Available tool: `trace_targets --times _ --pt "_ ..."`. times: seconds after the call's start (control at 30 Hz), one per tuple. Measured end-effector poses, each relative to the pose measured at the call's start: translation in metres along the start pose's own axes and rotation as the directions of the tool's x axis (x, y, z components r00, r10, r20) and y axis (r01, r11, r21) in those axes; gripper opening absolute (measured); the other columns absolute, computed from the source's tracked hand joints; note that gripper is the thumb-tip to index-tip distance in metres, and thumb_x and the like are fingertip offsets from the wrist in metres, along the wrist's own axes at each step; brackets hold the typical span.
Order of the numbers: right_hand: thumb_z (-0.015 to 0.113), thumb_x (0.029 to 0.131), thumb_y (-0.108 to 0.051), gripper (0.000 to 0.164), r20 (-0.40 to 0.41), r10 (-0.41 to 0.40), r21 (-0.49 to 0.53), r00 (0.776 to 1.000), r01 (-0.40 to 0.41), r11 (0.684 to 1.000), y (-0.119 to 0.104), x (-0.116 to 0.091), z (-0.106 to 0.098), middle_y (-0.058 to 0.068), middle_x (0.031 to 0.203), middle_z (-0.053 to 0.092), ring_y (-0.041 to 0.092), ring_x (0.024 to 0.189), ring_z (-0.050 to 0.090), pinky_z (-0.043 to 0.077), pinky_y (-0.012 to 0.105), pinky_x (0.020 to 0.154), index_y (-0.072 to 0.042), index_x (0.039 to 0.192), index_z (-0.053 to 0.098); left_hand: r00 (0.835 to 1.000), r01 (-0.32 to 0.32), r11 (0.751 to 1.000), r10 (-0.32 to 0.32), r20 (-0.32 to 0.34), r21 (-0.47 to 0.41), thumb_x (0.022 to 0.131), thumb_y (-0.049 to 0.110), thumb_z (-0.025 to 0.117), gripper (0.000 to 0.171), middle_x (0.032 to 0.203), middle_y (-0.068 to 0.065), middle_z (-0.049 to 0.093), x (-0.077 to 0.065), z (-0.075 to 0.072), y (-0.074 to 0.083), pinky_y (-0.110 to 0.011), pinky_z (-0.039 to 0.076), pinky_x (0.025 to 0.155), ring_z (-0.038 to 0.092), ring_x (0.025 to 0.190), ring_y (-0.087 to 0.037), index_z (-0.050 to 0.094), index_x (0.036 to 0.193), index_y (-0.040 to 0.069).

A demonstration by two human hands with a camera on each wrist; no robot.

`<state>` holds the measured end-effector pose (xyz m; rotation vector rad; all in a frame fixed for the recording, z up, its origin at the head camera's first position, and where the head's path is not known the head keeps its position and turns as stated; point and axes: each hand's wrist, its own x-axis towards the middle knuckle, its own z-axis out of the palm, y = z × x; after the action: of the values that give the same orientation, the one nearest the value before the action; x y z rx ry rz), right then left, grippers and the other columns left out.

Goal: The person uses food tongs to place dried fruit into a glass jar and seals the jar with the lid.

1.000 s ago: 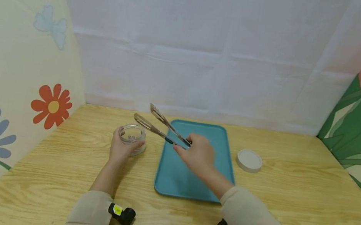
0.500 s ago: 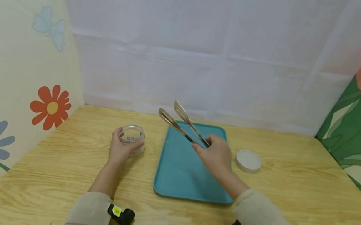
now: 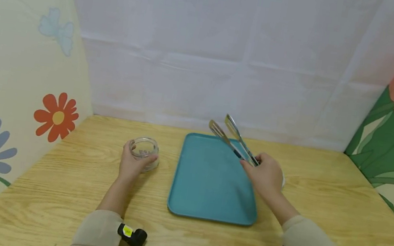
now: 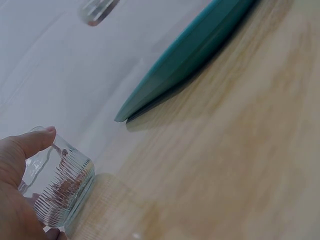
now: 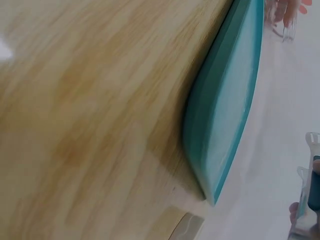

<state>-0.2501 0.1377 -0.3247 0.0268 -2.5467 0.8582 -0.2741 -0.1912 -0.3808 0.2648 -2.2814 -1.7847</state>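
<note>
In the head view my left hand (image 3: 132, 164) grips a small clear glass jar (image 3: 153, 162) on the table, left of a blue tray (image 3: 210, 184). Its thumb lies along the near side of the rim. The left wrist view shows the jar's ribbed wall and small reddish-brown pieces (image 4: 66, 187) inside. My right hand (image 3: 267, 177) holds metal tongs (image 3: 241, 140) with dark grips, raised over the tray's right side. Their slotted ends point to the back left and stand apart, with nothing between them. Part of the tongs also shows in the right wrist view.
A white round lid (image 3: 283, 179) lies right of the tray, mostly hidden behind my right hand; its edge shows in the right wrist view. A white cloth (image 3: 211, 78) hangs behind the wooden table (image 3: 57, 187), with flower-printed panels at both sides.
My right hand has moved to the right with the tongs, from near the jar across the tray, and now covers most of the lid. My left hand and the jar have stayed put.
</note>
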Motion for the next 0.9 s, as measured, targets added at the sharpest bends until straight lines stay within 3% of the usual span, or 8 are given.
trace_targets --times 0.43,0.9 --pt "0.065 0.074 -0.034 0.039 -0.075 0.076 -0.078 0.994 -0.082 0.994 0.048 0.002 -0.031 0.013 0.068 0.057 0.023 0.054 0.048 0.035 0.031 0.043 0.003 0.081 0.058 1.000 -0.002 1.000 0.002 0.001 0.015 0.069 0.028 0.073 0.098 0.137 -0.016 0.017 0.000 0.000 0.001 -0.045 0.020 0.097 0.018 0.122 -0.035 0.006 0.138 0.011" --pt "0.059 0.079 -0.036 0.042 -0.046 0.252 -0.103 0.967 -0.256 0.961 0.097 -0.001 -0.058 0.012 0.062 0.051 0.023 0.050 0.044 0.032 0.031 0.040 0.005 0.080 0.052 1.000 0.013 1.000 -0.013 0.000 0.011 0.068 0.028 0.073 0.099 0.138 -0.015 0.017 0.001 0.000 0.001 -0.046 0.019 0.098 0.018 0.122 -0.036 0.005 0.138 0.012"
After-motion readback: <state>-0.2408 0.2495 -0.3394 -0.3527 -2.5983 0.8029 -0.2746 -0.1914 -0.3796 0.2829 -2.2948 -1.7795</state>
